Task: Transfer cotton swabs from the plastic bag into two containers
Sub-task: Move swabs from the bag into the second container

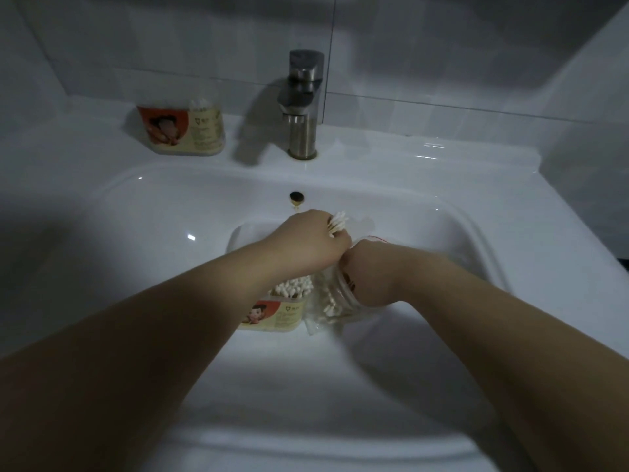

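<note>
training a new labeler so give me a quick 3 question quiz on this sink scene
1. True or false: the left hand pinches a bunch of cotton swabs.
2. Where does the swab-filled container stand? A on the floor; B in the sink basin; C on a shelf.
3. In a word or two: what does the right hand hold in its grip?

Key: 1 true; 2 B; 3 the plastic bag.
</note>
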Available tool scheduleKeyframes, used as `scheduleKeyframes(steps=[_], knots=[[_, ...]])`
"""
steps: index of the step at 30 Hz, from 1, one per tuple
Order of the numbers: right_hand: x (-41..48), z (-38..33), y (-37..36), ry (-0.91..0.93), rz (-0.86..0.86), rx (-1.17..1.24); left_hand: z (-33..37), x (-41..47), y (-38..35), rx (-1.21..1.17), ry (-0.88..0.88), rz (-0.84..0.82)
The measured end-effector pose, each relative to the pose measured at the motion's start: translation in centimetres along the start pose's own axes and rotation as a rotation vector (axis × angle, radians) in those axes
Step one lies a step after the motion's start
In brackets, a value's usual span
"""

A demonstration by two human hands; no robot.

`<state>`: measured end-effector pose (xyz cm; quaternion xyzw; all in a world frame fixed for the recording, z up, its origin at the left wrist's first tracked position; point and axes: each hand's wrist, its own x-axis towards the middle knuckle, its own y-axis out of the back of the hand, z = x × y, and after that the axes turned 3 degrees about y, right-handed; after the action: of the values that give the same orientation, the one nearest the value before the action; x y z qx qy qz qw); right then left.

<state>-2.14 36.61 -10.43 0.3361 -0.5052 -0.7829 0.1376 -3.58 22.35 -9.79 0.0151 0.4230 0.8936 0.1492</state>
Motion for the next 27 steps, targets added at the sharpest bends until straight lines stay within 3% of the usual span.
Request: scheduleKeyframes(steps=[3,8,12,19,27], knots=[[0.1,-0.1,-0.2,0.019,-0.027,-0.041,0.1,0.1,-0.1,-0.006,0.016,-0.027],[0.1,-0.1,-0.2,-0.016,0.092,-0.011,-0.2,0.3,0.1,0.0,0.023,-0.002],[0.0,0.2,-0.3,-0.038,0.062,0.111,-0.8,0.3,0.1,0.116,0.021,-0.06],[-1.3,1.1,1.1,-0.22,0.1,0.223,-0.9,0.1,0.1,0.194,0.002,-0.058],[-2.7,2.4,1.8,-0.275,0.23,0.337,-1.7,0.4,0.4,0.234,0.136,0.006]])
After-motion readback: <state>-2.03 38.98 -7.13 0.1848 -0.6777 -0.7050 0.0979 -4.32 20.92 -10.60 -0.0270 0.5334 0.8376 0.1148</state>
